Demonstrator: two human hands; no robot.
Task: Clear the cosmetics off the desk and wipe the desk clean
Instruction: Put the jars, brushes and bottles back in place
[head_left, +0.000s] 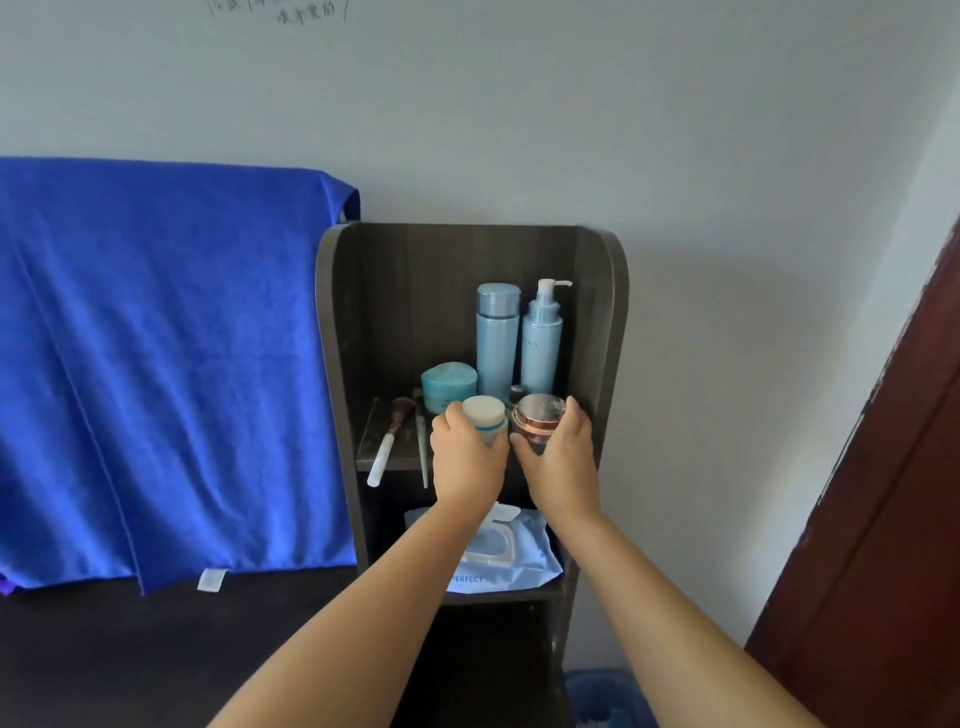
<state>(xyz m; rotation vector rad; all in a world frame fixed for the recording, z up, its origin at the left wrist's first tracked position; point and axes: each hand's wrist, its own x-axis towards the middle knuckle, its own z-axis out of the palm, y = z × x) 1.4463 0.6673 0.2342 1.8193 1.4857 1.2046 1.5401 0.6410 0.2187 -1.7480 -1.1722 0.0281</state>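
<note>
Gripping the white jar (484, 415) in my left hand (467, 460) and the rose-gold jar (537, 420) in my right hand (561, 457), fingers curled around each, I risk toppling the pump bottle (542, 338) at 12 o'clock on the shelf (379, 441).

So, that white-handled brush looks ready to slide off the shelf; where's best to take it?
Take the brush by its white handle end, from the front: that end sticks out past the shelf edge, bristles pointing back.
</note>
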